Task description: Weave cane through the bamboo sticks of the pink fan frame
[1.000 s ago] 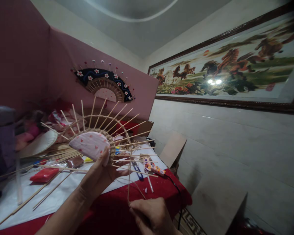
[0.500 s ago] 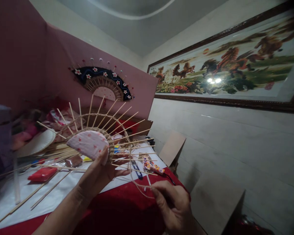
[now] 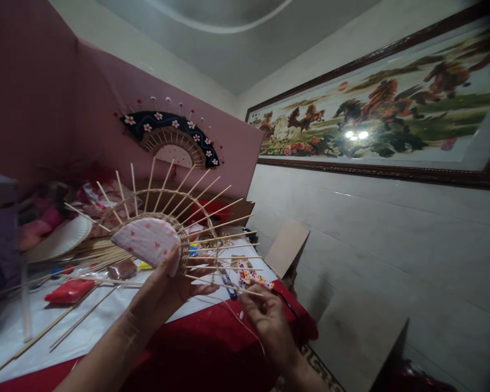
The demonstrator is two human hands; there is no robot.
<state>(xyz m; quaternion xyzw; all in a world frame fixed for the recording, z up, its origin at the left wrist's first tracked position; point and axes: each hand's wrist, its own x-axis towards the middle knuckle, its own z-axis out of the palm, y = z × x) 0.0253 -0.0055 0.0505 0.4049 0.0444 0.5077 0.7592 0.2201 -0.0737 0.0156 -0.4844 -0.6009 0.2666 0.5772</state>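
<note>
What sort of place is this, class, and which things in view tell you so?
Probably a home craft corner: loose bamboo sticks lie on the cluttered table, a finished fan is pinned to the pink board, and a framed horse picture hangs on the wall.

Fan frame (image 3: pixel 163 228) held above table (image 3: pixel 106 321) w/ left hand (image 3: pixel 163 294); right hand (image 3: pixel 265 321) just right, below spokes. Finished fan (image 3: pixel 171 136) on board behind; painting (image 3: pixel 375 109) on right wall.
</note>
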